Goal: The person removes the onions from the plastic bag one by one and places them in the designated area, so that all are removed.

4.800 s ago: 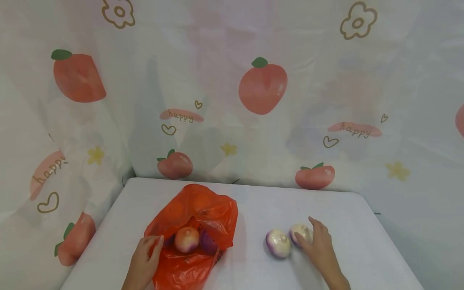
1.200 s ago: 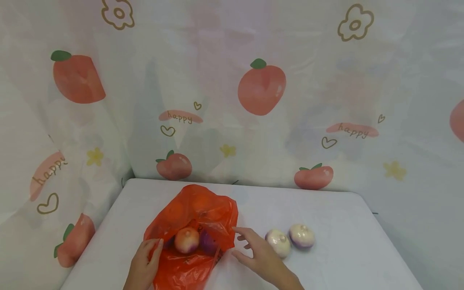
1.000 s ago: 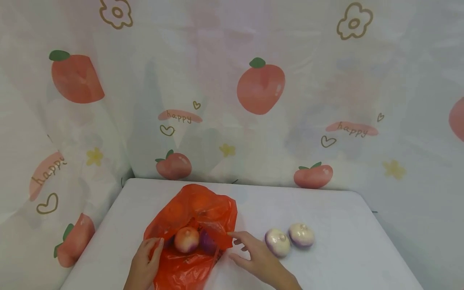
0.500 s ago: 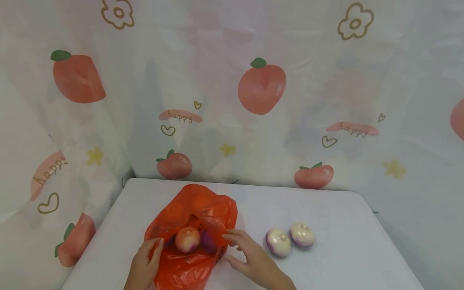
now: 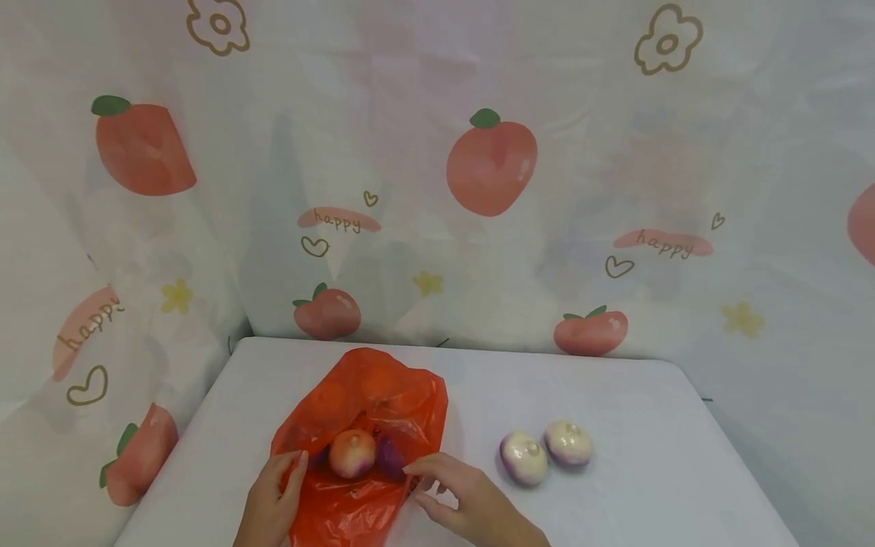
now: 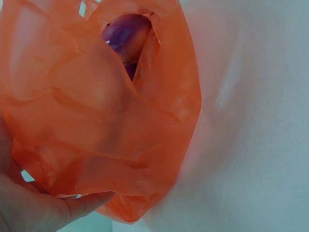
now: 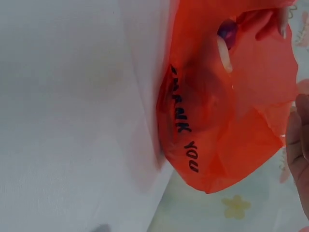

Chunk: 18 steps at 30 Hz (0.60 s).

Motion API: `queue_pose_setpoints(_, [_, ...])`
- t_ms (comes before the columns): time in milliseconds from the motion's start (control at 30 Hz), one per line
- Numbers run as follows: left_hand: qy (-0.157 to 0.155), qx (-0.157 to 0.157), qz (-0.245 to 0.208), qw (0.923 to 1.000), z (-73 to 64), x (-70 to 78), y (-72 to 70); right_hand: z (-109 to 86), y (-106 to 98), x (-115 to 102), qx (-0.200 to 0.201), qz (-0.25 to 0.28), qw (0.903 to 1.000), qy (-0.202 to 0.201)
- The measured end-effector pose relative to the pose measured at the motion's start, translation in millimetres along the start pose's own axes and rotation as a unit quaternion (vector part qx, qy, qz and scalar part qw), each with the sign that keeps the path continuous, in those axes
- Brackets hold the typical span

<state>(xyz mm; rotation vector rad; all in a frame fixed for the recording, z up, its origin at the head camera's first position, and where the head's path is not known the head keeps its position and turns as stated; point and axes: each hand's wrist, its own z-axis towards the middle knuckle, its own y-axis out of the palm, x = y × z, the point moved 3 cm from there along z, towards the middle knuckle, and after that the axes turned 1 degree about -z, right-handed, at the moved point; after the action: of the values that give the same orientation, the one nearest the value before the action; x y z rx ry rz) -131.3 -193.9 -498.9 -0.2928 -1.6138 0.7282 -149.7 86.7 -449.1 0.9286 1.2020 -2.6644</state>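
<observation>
An orange-red plastic bag lies at the left of the table, its mouth toward me. Inside it an onion, pale orange with a purple base, sits beside a dark purple onion. More round shapes show through the film. My left hand pinches the mouth's left edge; its thumb shows against the film in the left wrist view. My right hand is at the bag's right edge, fingers loosely bent, fingertips at the film and thumb apart. In the right wrist view this hand is partly cut off.
Two white-and-purple onions, a nearer one and a farther one, lie side by side to the right of the bag. A white table carries everything. Behind stands a pale curtain printed with red fruit.
My right hand has moved left from the two white onions to the bag's right edge, then down along it. More of the dark purple onion shows now. The left hand stays put.
</observation>
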Motion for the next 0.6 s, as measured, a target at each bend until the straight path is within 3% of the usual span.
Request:
queue_pose_setpoints(167, [-0.002, -0.003, 0.004, 1.0, 0.3, 0.3, 0.6, 0.9, 10.7, -0.9, -0.043, -0.039, 0.9975, 0.039])
queue_pose_setpoints(367, [-0.004, -0.005, 0.001, 1.0, -0.2, 1.9, 0.2, 3.8, 24.3, -1.3, -0.062, -0.083, 0.9911, 0.084])
queue_pose_setpoints(600, [-0.004, -0.008, -0.002, 1.0, -0.5, 1.2, 0.6, 11.3, 33.5, 6.3, -0.048, -0.095, 0.9875, 0.116])
